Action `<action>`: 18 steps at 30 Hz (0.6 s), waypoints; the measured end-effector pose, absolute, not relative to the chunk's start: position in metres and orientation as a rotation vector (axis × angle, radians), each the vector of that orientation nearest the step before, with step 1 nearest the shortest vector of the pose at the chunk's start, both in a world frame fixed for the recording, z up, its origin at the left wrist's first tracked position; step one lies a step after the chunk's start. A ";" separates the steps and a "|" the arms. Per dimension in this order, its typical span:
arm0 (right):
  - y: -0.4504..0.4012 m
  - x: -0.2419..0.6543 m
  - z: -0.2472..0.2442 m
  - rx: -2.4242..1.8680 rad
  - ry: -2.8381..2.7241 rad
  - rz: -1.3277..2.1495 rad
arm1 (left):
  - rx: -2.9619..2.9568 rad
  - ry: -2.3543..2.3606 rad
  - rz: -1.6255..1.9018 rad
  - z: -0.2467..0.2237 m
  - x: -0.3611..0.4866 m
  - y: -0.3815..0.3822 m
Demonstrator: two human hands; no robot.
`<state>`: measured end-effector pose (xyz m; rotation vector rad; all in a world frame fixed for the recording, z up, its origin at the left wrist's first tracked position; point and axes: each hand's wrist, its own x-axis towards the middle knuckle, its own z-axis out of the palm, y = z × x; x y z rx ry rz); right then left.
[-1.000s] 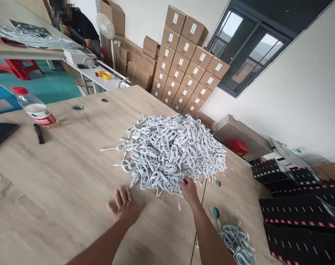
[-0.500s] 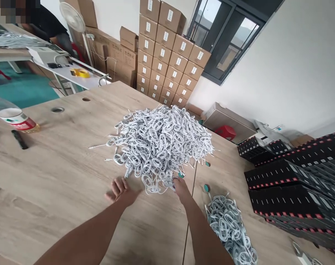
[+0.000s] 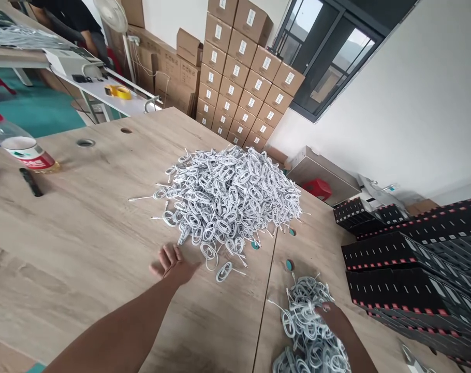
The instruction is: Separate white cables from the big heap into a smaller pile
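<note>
A large heap of coiled white cables (image 3: 235, 191) lies on the wooden table (image 3: 103, 223). One loose coil (image 3: 224, 271) rests just in front of the heap. My left hand (image 3: 176, 265) is on the table at the heap's near left edge, fingers apart, holding nothing. Over the smaller pile of coiled cables (image 3: 317, 336) at the lower right is my right hand (image 3: 332, 317). Its fingers are around a white coil (image 3: 307, 311) on top of that pile.
A bottle (image 3: 26, 150) and a black marker (image 3: 30, 182) are on the left. Black boxes (image 3: 394, 285) line the right side. Stacked cartons (image 3: 243, 77) stand behind the table. A person (image 3: 76, 20) is at another table, back left.
My right hand has moved from the big heap's front edge to the smaller pile at the right, with cables. A single coil now lies apart in front of the heap. My left hand stayed nearly still.
</note>
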<state>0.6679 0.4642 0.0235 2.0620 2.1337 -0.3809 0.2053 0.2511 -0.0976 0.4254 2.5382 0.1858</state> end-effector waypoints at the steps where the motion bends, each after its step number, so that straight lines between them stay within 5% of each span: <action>1: 0.468 0.669 0.028 2.013 2.040 -0.252 | 0.434 2.536 0.183 -0.098 0.205 0.251; 6: 0.472 0.580 0.023 1.757 2.181 0.070 | 0.436 2.537 0.175 -0.098 0.204 0.250; 13: 0.427 0.379 -0.049 1.361 2.932 -0.353 | 0.397 2.558 0.166 -0.103 0.205 0.248; 18: 0.421 0.357 -0.071 1.366 3.040 -0.541 | 0.374 2.537 0.201 -0.105 0.206 0.246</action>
